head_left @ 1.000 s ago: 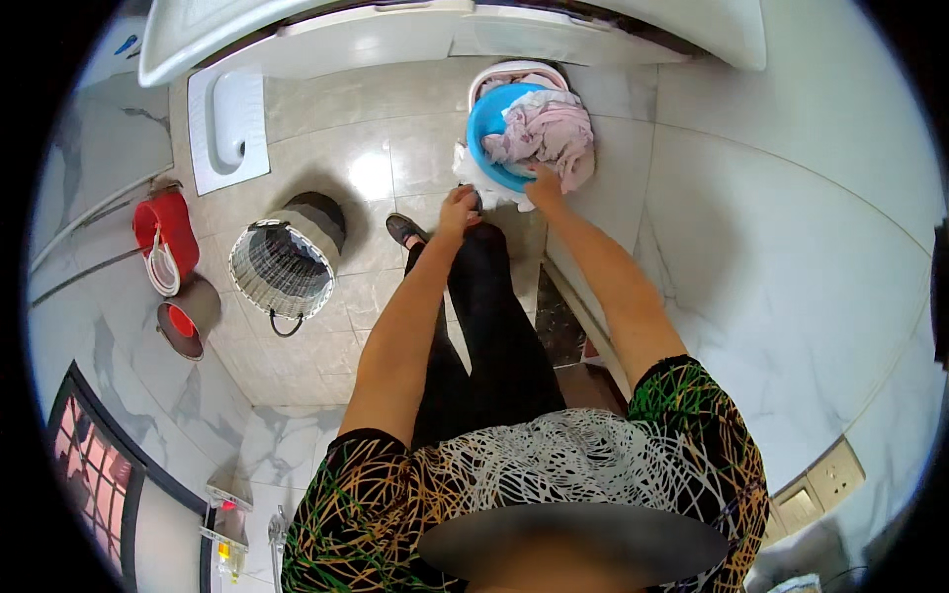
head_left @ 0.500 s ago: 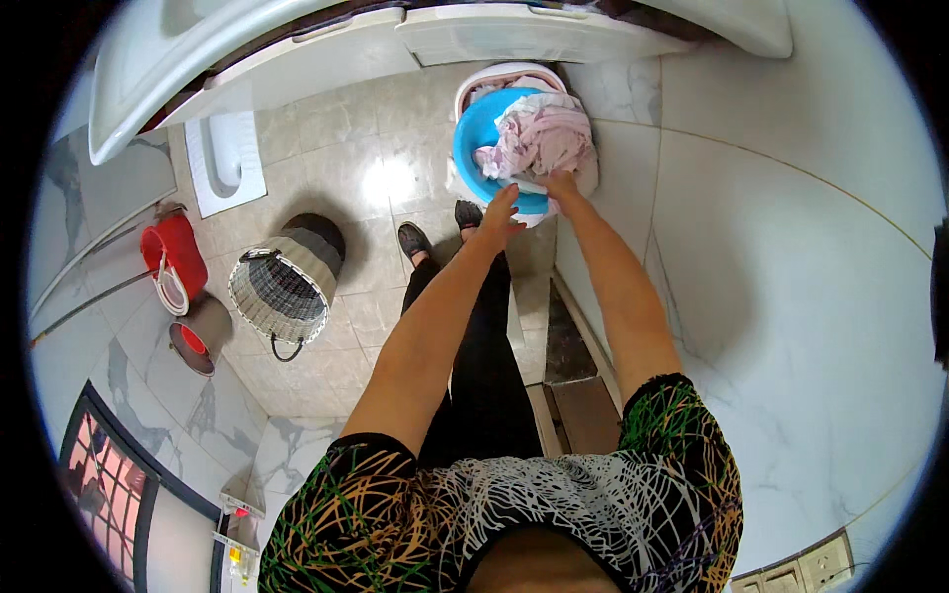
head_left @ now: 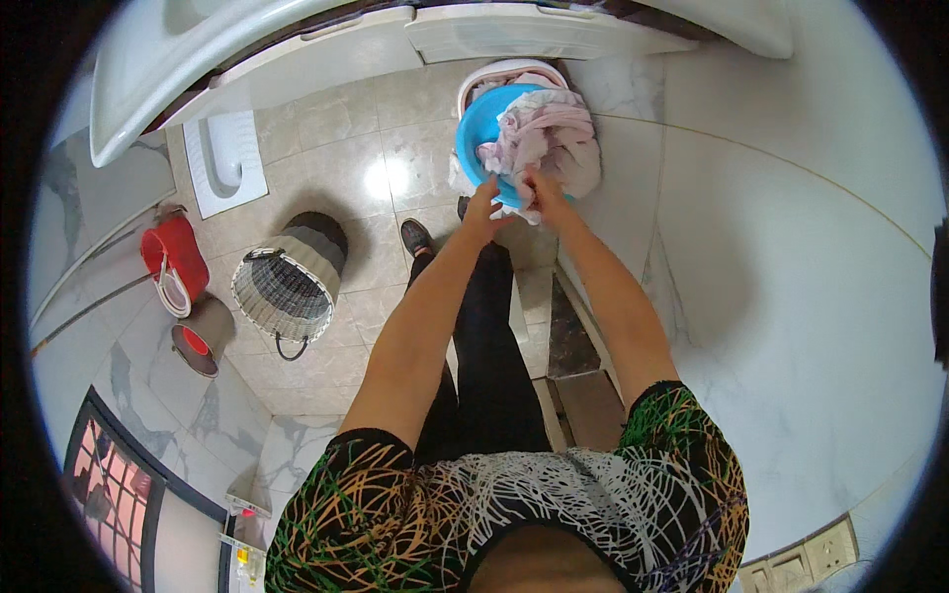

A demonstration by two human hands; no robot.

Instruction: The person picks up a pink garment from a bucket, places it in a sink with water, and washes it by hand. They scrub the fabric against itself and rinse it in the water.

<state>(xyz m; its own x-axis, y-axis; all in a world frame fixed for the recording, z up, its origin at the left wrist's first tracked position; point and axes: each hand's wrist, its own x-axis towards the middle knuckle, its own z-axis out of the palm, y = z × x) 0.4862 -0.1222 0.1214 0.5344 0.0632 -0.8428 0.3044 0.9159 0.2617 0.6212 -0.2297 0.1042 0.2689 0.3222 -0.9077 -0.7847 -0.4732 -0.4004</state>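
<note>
The room has a shiny, pale tile floor [head_left: 336, 138] and white walls [head_left: 781, 247] with grey streaks. White cupboard doors [head_left: 316, 74] run along the top, under a white sink [head_left: 188, 59].

On the floor by the wall, near those doors, is a round blue basin [head_left: 472, 138]. A big heap of pale pink clothes [head_left: 554, 138] sits in it, piled up toward the right side. The rim of a white tub [head_left: 473, 84] peeks out behind the basin, with more pale cloth in it. A bit of white cloth [head_left: 458, 178] also shows at the basin's left side.

Both hands are at the near edge of the basin, side by side. The right hand [head_left: 546, 193] has its fingers curled around a bit of the pink clothes. The left hand [head_left: 482, 211] is open, with its fingers apart, close to the basin's rim. I cannot tell if it touches the rim.

The person wears black trousers [head_left: 484, 336], dark shoes [head_left: 417, 237] and a top [head_left: 534, 494] with squiggly lines.

To the left, a tall woven basket [head_left: 287, 282] stands on the floor. Past it are a red bucket [head_left: 183, 247] and a grey-brown bin [head_left: 210, 321]. A squat toilet [head_left: 203, 163] is set in the floor, farther up.
</note>
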